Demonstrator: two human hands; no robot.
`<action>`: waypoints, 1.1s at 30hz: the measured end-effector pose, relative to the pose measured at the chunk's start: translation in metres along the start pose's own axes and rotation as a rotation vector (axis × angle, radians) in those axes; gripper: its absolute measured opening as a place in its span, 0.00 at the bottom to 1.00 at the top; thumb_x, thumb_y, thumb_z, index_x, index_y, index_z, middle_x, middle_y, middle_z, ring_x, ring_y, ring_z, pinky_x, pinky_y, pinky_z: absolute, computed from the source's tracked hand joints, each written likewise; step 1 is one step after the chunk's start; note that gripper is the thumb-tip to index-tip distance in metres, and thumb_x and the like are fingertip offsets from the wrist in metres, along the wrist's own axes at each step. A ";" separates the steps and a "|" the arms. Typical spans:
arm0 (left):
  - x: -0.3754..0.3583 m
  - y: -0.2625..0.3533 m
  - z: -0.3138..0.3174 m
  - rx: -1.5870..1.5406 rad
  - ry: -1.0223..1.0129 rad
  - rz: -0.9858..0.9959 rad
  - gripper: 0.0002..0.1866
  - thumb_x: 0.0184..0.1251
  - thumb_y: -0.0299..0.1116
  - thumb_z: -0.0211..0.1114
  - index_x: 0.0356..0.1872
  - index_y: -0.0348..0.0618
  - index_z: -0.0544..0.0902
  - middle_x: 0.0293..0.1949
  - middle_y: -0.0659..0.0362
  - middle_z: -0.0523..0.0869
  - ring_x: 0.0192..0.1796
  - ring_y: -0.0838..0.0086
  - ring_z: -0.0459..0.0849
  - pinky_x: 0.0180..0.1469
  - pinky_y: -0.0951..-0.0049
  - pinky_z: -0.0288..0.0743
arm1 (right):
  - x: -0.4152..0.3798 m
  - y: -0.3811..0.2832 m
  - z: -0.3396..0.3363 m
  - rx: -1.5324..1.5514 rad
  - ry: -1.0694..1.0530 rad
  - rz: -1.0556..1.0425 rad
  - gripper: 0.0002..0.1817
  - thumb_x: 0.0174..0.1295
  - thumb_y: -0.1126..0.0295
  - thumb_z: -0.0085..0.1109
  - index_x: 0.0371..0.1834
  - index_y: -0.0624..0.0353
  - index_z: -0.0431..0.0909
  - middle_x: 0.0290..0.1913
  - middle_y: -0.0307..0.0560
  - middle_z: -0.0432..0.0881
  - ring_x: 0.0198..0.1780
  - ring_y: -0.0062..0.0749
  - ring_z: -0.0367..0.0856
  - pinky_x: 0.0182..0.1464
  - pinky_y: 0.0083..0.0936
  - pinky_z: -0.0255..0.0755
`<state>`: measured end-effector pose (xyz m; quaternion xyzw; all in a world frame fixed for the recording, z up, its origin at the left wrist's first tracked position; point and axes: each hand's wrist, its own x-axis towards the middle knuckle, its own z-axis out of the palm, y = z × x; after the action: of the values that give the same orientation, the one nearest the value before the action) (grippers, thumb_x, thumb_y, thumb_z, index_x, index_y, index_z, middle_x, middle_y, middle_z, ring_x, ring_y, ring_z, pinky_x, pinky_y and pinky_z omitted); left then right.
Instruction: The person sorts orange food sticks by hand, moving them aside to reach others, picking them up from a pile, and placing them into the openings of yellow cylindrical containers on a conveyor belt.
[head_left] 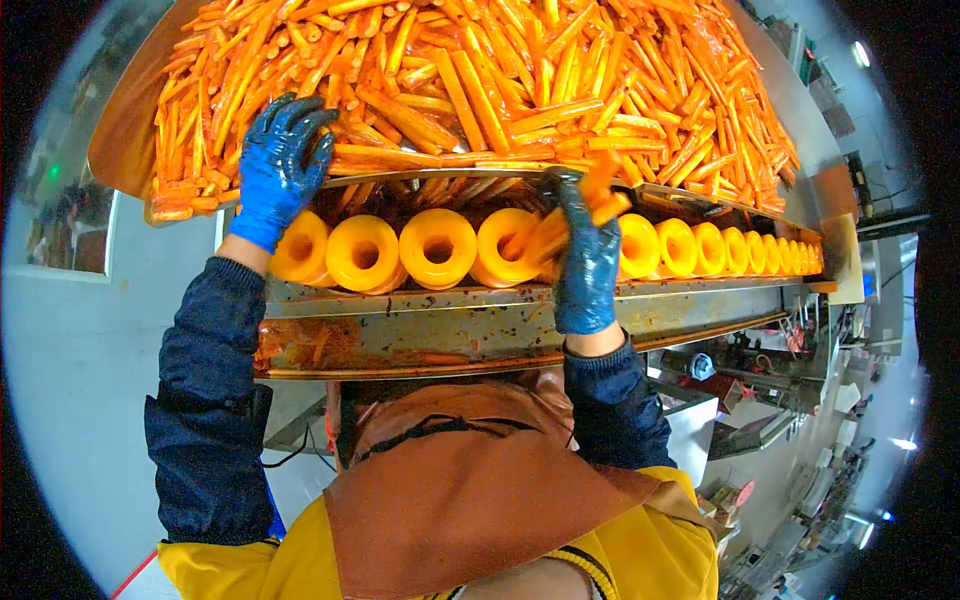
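Observation:
A heap of oily orange sticks (430, 85) lies on the metal tray above. My left hand (283, 170), in a blue glove slick with oil, rests at the left front edge of the heap, its fingers loosely bent and apart. In my right hand (587, 260), also gloved, is a small bunch of orange sticks (548, 235), partly smeared by motion. That hand is over the row of yellow funnel-like cups (438, 249), and the bunch's lower ends overlap a cup's mouth (507, 246). The right fingertips are partly hidden behind the sticks.
Below the cups runs a metal trough (450, 333) with orange residue and dark flecks. The tray's curved metal lip (400, 176) passes just above the cups. A brown apron (490, 510) covers my front. Machinery and benches (760, 400) stand farther off at right.

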<state>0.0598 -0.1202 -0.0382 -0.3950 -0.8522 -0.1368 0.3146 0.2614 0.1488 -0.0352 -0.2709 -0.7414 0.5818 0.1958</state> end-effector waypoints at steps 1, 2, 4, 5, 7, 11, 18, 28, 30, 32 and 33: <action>-0.002 -0.001 0.001 0.003 0.006 0.003 0.14 0.59 0.34 0.65 0.47 0.52 0.83 0.52 0.56 0.81 0.58 0.55 0.75 0.63 0.56 0.68 | 0.001 0.005 0.003 0.347 0.044 -0.104 0.16 0.67 0.69 0.52 0.55 0.65 0.78 0.52 0.47 0.81 0.53 0.31 0.78 0.58 0.28 0.69; -0.003 -0.003 0.003 -0.012 0.018 0.014 0.14 0.59 0.34 0.65 0.47 0.52 0.83 0.52 0.56 0.81 0.58 0.55 0.75 0.63 0.56 0.68 | -0.003 0.002 0.003 0.536 0.045 -0.094 0.17 0.65 0.70 0.53 0.55 0.65 0.77 0.51 0.46 0.81 0.53 0.31 0.78 0.58 0.29 0.70; -0.003 -0.002 0.002 -0.007 0.012 0.009 0.14 0.59 0.34 0.65 0.47 0.52 0.83 0.52 0.56 0.81 0.58 0.55 0.75 0.63 0.56 0.67 | -0.009 -0.001 0.010 0.763 -0.015 -0.017 0.18 0.63 0.72 0.55 0.56 0.64 0.76 0.50 0.45 0.81 0.53 0.33 0.79 0.59 0.30 0.71; -0.002 -0.002 0.001 -0.002 0.006 0.008 0.14 0.59 0.34 0.65 0.47 0.52 0.83 0.52 0.56 0.81 0.58 0.55 0.75 0.63 0.56 0.67 | -0.009 0.004 0.015 0.800 -0.076 0.049 0.19 0.61 0.74 0.56 0.56 0.64 0.75 0.50 0.45 0.81 0.53 0.34 0.79 0.59 0.31 0.71; -0.002 -0.002 0.001 -0.006 0.015 0.002 0.14 0.59 0.35 0.64 0.47 0.52 0.83 0.52 0.56 0.81 0.58 0.55 0.75 0.63 0.56 0.68 | -0.011 0.008 0.045 0.888 -0.247 0.052 0.22 0.57 0.77 0.59 0.57 0.64 0.75 0.53 0.47 0.81 0.53 0.34 0.79 0.59 0.29 0.71; -0.004 -0.004 0.003 -0.022 -0.001 -0.007 0.14 0.59 0.35 0.64 0.47 0.52 0.83 0.52 0.57 0.81 0.58 0.55 0.75 0.62 0.56 0.68 | -0.018 0.017 0.061 0.824 -0.317 0.152 0.25 0.53 0.81 0.58 0.58 0.64 0.74 0.55 0.48 0.80 0.55 0.35 0.78 0.61 0.29 0.69; -0.004 -0.005 0.004 -0.017 0.018 0.004 0.14 0.59 0.34 0.64 0.47 0.52 0.83 0.52 0.56 0.81 0.58 0.55 0.75 0.63 0.56 0.68 | -0.010 0.015 0.047 0.735 -0.308 0.125 0.27 0.54 0.82 0.55 0.61 0.66 0.71 0.58 0.50 0.78 0.59 0.35 0.77 0.65 0.30 0.67; -0.004 -0.006 0.005 -0.025 0.018 0.011 0.13 0.59 0.36 0.64 0.46 0.53 0.83 0.51 0.57 0.81 0.58 0.56 0.75 0.62 0.56 0.69 | -0.014 -0.013 0.019 0.815 -0.145 -0.082 0.20 0.57 0.77 0.60 0.55 0.63 0.77 0.51 0.43 0.81 0.51 0.26 0.78 0.54 0.26 0.72; -0.007 -0.004 0.004 -0.016 0.029 0.012 0.13 0.59 0.36 0.64 0.46 0.53 0.83 0.51 0.57 0.81 0.58 0.56 0.75 0.62 0.56 0.69 | -0.009 0.005 0.007 0.560 -0.182 -0.096 0.18 0.58 0.77 0.60 0.53 0.63 0.77 0.50 0.43 0.81 0.50 0.25 0.78 0.54 0.26 0.71; -0.003 -0.005 0.003 -0.005 0.051 0.019 0.13 0.58 0.35 0.64 0.46 0.53 0.83 0.51 0.57 0.81 0.57 0.56 0.76 0.61 0.56 0.69 | -0.008 0.014 0.000 0.494 -0.171 -0.013 0.16 0.59 0.75 0.60 0.51 0.63 0.78 0.46 0.43 0.82 0.47 0.25 0.78 0.51 0.25 0.72; -0.003 -0.004 0.002 -0.016 0.018 0.006 0.14 0.58 0.34 0.64 0.47 0.52 0.83 0.52 0.56 0.81 0.58 0.55 0.76 0.63 0.56 0.68 | -0.006 0.017 -0.002 0.494 -0.170 -0.015 0.16 0.59 0.75 0.60 0.51 0.63 0.78 0.46 0.43 0.82 0.47 0.25 0.78 0.51 0.25 0.72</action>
<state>0.0575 -0.1231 -0.0412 -0.3988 -0.8470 -0.1464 0.3194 0.2697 0.1495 -0.0515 -0.1594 -0.5927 0.7644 0.1976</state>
